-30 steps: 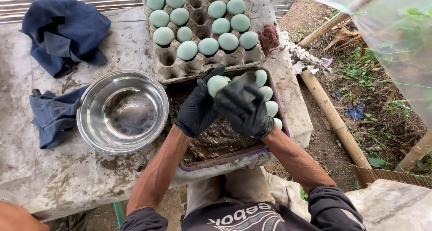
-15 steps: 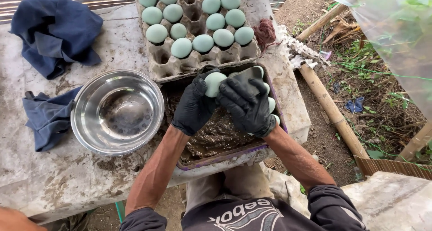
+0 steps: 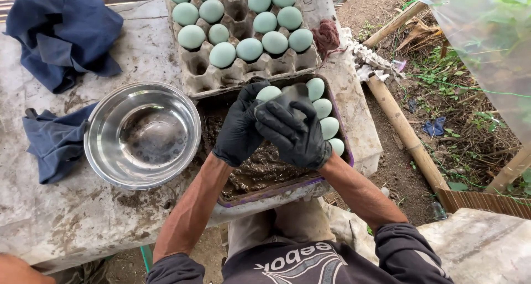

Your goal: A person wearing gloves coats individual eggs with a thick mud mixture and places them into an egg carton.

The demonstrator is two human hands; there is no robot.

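Both my hands wear black gloves and meet over a shallow purple-rimmed tray (image 3: 287, 189) of wet brown mud. My left hand (image 3: 239, 130) cups a pale blue-green egg (image 3: 267, 92) from the left. My right hand (image 3: 295, 130) wraps over the same egg from the right, and most of the egg is hidden. Several more blue-green eggs (image 3: 328, 127) lie in a row along the tray's right side. Behind the tray sits a grey cardboard egg carton (image 3: 199, 79) with several blue-green eggs in its cups.
A shiny steel bowl (image 3: 142, 134) stands left of the tray on the stained concrete slab (image 3: 72, 217). Dark blue cloths (image 3: 61, 35) lie at the back left and left. Bamboo poles (image 3: 409, 134) and dirt ground lie to the right. Another person's skin shows at bottom left (image 3: 16, 267).
My hands have closed further round the egg, so less of it shows. The row of eggs on the tray's right side is more exposed. The view shifted slightly.
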